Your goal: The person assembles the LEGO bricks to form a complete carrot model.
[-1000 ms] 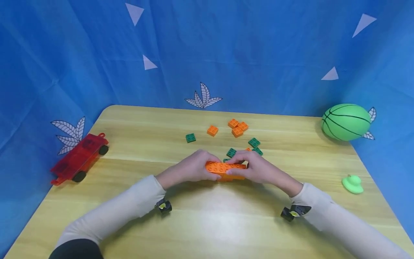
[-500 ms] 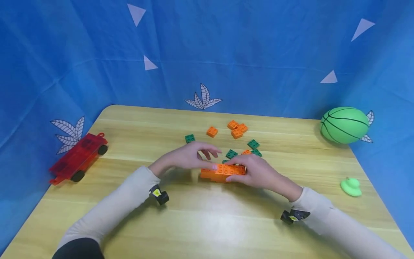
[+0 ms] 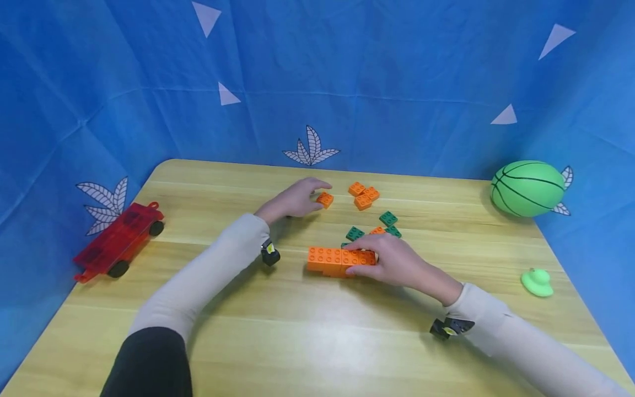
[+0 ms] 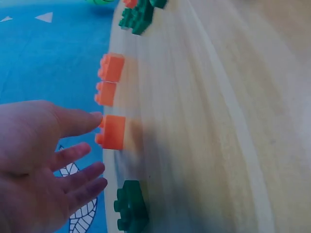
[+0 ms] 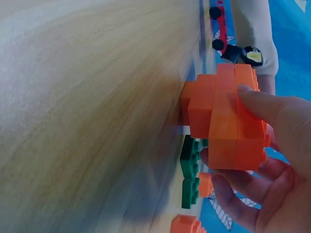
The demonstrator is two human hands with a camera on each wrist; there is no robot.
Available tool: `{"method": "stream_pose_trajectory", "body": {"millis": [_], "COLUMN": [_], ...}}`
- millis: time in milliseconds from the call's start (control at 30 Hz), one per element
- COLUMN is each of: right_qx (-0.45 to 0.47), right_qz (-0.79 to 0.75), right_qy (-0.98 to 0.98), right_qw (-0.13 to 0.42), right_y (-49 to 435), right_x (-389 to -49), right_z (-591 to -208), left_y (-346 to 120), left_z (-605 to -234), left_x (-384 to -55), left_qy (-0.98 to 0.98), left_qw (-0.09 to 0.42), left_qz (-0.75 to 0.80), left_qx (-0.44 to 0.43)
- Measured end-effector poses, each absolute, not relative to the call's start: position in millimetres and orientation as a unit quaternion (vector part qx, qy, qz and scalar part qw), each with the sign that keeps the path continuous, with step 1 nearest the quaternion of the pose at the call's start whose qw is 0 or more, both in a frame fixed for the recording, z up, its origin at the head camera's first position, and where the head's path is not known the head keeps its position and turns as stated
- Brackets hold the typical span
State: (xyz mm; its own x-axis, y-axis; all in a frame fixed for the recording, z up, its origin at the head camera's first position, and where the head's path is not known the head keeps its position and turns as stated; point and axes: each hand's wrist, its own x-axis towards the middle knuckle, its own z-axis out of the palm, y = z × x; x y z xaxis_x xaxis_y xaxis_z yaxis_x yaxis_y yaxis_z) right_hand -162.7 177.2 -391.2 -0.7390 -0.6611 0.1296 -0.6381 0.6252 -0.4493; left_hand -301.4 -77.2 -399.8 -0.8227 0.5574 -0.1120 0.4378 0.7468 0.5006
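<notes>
My left hand (image 3: 296,198) reaches to the far side of the table, thumb and fingers spread around a single orange toy brick (image 3: 324,199). In the left wrist view the thumb is right beside that brick; I cannot tell whether it touches. A green brick (image 4: 131,206) lies below it there, hidden behind the hand in the head view. My right hand (image 3: 397,262) grips the right end of a long orange brick assembly (image 3: 322,259), thumb on the near side and fingers on the far side. In the right wrist view this assembly (image 5: 223,126) looks stepped, narrower underneath.
Several orange bricks (image 3: 363,202) cluster at the back. Green bricks (image 3: 355,234) and an orange brick (image 3: 377,230) lie behind my right hand. A red toy wagon (image 3: 119,240) stands at the left edge. To the right are a green ball (image 3: 527,188) and a green toy duck (image 3: 537,282).
My left hand has let go of the brick assembly and moved away to the back, over to the single orange brick. The right hand keeps its grip in nearly the same place.
</notes>
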Motion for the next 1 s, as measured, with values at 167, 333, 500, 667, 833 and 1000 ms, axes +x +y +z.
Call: {"method": "stream_pose_trajectory", "body": {"millis": [167,333,500,667,833,1000], "right_qx": [-0.359,-0.36,-0.357,-0.358,-0.36,-0.364], "right_qz": [-0.246,-0.246,-0.247,-0.247,-0.246,-0.248], "right_qy": [0.9,0.899,0.901,0.9,0.899,0.897], "right_qw": [0.024,0.023,0.022,0.023,0.026,0.018], "right_y": [176.5,176.1,176.9,177.1,176.7,176.2], "right_x": [-162.2,-161.6,-161.3,-160.9,-158.4,-160.5], "right_z": [-391.3,-391.1,-391.8,-393.6,-396.7,-393.9], "left_y": [-68.4,-64.2,-62.5,-65.1,-74.7,-86.0], "left_z": [-403.3,-402.0,-400.8,-391.0,-377.9,-358.1], "left_x": [-305.8,-302.3,-296.9,-286.1,-265.7,-239.6], "left_qy": [0.931,0.936,0.937,0.931,0.911,0.89], "left_qw": [0.14,0.148,0.153,0.162,0.17,0.167], "left_qz": [0.199,0.191,0.193,0.205,0.251,0.296], "left_qx": [0.271,0.254,0.246,0.256,0.281,0.304]}}
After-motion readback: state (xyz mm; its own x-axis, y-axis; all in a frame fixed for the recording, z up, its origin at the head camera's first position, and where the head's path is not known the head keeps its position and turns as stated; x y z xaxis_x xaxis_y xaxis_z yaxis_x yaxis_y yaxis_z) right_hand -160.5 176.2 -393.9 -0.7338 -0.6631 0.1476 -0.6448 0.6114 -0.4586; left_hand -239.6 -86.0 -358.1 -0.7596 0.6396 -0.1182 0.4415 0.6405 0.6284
